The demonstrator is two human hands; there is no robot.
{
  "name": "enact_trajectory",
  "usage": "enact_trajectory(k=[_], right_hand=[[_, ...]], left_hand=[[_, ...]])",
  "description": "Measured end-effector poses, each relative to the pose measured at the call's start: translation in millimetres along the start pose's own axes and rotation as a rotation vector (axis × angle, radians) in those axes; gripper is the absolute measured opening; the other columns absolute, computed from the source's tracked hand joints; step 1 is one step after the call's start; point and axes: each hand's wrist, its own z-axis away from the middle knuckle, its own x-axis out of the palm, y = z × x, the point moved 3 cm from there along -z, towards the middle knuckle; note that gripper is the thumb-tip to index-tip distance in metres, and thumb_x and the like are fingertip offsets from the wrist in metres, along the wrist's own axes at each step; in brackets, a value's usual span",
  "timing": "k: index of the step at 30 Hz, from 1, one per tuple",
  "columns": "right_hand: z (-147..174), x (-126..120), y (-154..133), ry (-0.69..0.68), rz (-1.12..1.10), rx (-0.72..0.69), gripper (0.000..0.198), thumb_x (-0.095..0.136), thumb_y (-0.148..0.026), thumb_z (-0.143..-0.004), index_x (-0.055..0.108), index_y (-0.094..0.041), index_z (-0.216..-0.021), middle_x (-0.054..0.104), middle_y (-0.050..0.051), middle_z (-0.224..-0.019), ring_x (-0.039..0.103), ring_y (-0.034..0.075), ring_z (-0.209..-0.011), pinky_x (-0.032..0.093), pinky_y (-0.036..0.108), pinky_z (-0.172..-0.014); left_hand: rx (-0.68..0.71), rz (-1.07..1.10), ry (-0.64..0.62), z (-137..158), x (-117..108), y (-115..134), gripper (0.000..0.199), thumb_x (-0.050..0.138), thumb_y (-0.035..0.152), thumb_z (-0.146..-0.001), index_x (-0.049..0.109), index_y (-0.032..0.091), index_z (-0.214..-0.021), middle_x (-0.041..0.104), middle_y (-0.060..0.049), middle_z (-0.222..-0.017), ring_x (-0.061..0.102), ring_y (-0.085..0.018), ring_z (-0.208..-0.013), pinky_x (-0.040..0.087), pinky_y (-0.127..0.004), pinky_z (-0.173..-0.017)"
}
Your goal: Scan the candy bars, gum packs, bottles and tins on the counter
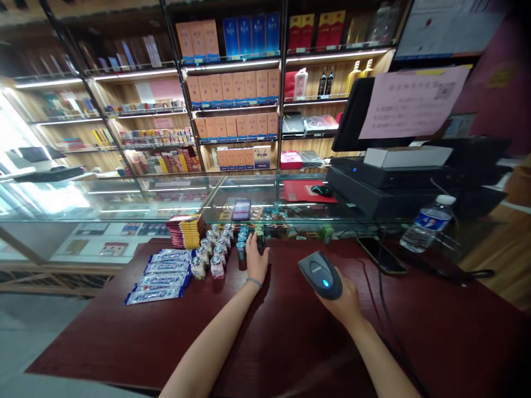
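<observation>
My right hand [346,298] is wrapped around a grey barcode scanner [320,275], which has a blue light lit on its top. Over the dark red tabletop, my left hand [258,261] has its fingers stretched forward and its thumb apart. It is right beside a row of small dark containers with teal tops [241,247] and a green-topped row [259,235], partly hidden by the fingers. Whether the fingertips touch them I cannot tell. Left of these stand several small clear jars with silvery lids [217,266].
Blue-and-white packets [160,281] lie overlapped at the left, before stacked red and yellow packs [185,231]. On the right are a phone [381,255], a water bottle [427,226] and a cable [388,309]. A glass counter [269,193] with a monitor [352,116] stands behind.
</observation>
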Motion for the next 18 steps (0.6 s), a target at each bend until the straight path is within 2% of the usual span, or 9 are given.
enact_trajectory(k=[3,5,11,18], right_hand=[[1.4,-1.0,2.7,0.020,0.009,-0.032,0.019,0.065,-0.027,-0.077,0.059,-0.022,-0.094,0.070,0.003,-0.067,0.070,0.024,-0.056,0.055,0.033,-0.055],[2.1,-0.8,4.1,0.026,0.010,-0.073,0.019,0.065,-0.026,-0.078,0.060,-0.022,-0.096,0.071,0.003,-0.069,0.070,0.024,-0.057,0.056,0.033,-0.055],[2.4,-0.1,5.5,0.004,0.007,-0.008,0.019,0.065,-0.030,-0.078,0.062,-0.022,-0.094,0.072,0.005,-0.071,0.071,0.025,-0.060,0.059,0.036,-0.059],[3.7,-1.4,9.1,-0.014,0.025,-0.035,0.017,0.065,-0.031,-0.077,0.064,-0.023,-0.092,0.072,0.006,-0.071,0.072,0.026,-0.062,0.059,0.035,-0.060]], left_hand=[[-0.037,-0.035,-0.025,-7.0,10.9,0.0,0.081,0.071,0.012,-0.079,0.038,0.026,-0.151,0.027,-0.017,-0.160,0.026,-0.036,-0.152,0.032,-0.052,-0.120],[-0.061,-0.045,-0.031,-9.7,17.2,-2.3,0.083,0.071,0.011,-0.077,0.038,0.025,-0.152,0.024,-0.018,-0.159,0.025,-0.037,-0.152,0.031,-0.053,-0.120],[-0.079,-0.058,-0.007,-6.9,19.3,-6.4,0.067,0.062,0.007,-0.082,0.047,0.025,-0.145,0.035,-0.016,-0.145,0.038,-0.032,-0.143,0.036,-0.049,-0.117],[-0.026,-0.082,0.021,-3.1,14.1,1.2,0.047,0.051,0.006,-0.089,0.052,0.018,-0.134,0.044,-0.016,-0.128,0.051,-0.026,-0.124,0.042,-0.045,-0.111]])
